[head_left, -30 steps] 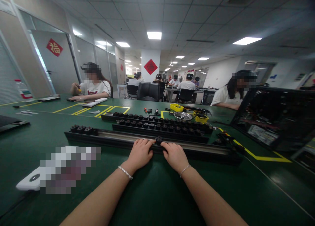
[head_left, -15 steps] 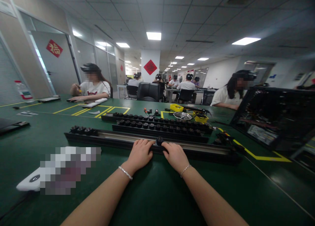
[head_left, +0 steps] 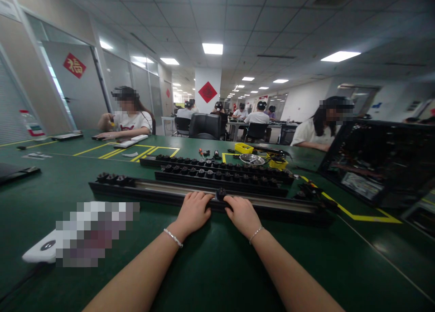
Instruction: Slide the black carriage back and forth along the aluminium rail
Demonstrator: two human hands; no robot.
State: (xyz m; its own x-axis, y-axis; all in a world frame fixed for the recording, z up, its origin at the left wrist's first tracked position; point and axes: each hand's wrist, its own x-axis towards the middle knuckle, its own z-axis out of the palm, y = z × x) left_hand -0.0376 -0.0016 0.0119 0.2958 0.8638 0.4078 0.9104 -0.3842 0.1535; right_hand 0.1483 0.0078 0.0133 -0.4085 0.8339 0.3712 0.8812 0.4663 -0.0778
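A long black rail (head_left: 142,192) with a pale metal channel lies across the table in front of me. My left hand (head_left: 194,212) is closed over its near edge, fingers on top and thumb on the front side. Just to the right, my right hand (head_left: 242,214) grips the same edge, its fingertips by a small black round module (head_left: 221,193) seated in the channel. The module sits between both hands. Several similar black pieces (head_left: 111,178) stand at the rail's left end. Both palms and some fingertips are hidden.
Behind lie two more black rails (head_left: 220,180) lined with modules. Farther back are a metal dish (head_left: 252,159) and a yellow bin (head_left: 244,148). An open black computer case (head_left: 380,167) stands right; a white device (head_left: 39,251) lies left. Co-workers sit at the far left (head_left: 131,121) and right (head_left: 316,130).
Both of my hands, the rail and the module stay where they were. The co-worker at the left has shifted slightly.
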